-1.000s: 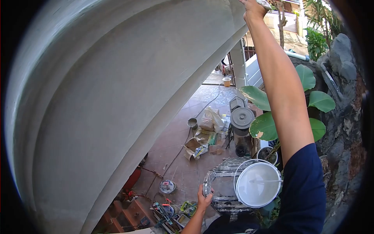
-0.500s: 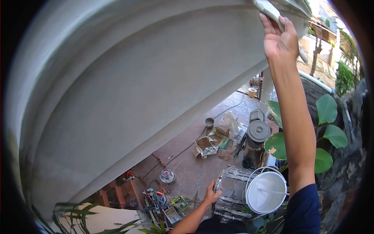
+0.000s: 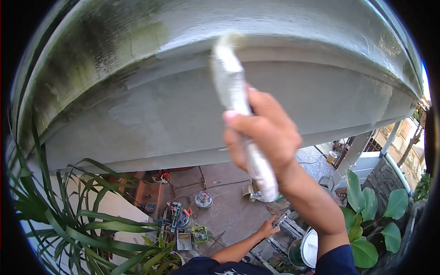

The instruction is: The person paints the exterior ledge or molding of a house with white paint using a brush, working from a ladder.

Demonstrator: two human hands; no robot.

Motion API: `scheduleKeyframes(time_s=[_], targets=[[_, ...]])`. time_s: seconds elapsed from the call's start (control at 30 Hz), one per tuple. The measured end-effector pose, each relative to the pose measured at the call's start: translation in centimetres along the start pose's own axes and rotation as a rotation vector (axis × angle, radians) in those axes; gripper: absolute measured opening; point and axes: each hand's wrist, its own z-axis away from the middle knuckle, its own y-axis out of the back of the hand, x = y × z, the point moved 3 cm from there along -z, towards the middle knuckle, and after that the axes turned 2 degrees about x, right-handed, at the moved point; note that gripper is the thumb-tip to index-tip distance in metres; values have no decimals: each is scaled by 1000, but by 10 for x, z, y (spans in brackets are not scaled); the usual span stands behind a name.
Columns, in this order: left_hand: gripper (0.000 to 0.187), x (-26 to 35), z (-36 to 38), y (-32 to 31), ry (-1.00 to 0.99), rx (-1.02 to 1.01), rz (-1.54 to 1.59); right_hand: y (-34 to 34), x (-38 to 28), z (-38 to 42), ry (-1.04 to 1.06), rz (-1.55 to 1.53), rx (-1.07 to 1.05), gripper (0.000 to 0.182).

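My right hand is wrapped round the handle of a white-coated paintbrush, blurred by motion. The brush head is raised at the curved wall moulding; whether the bristles touch it I cannot tell. Wet-looking white covers the moulding's middle and right, while its left part has green and dark stains. Low in the view, my left hand grips the top of a paint-spattered ladder. Just right of the ladder stands a bucket of white paint, partly behind my right arm.
Long-leaved plants spread at the lower left, and broad leaves grow at the lower right. Far below on the tiled floor are a tub, a green-rimmed tray and scattered tools. A stone wall stands at the right.
The view has swung left, showing more stained moulding and plants. My right hand with the brush has come from the upper right to the middle. My left hand stays on the ladder.
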Motion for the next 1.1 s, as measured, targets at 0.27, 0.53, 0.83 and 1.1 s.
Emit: scheduleKeyframes(time_s=[0.27, 0.53, 0.83, 1.1], targets=[[59, -45, -7, -12, 54, -36, 53, -28, -6, -25, 169, -93, -69, 20], [55, -12, -3, -5, -26, -8, 54, 178, 76, 15, -233, 590, 281, 9], [62, -5, -5, -6, 8, 55, 1, 40, 17, -1, -171, 535, 22, 8], [62, -12, -11, -10, 14, 109, 80, 37, -84, 93, -377, -12, -471, 14]])
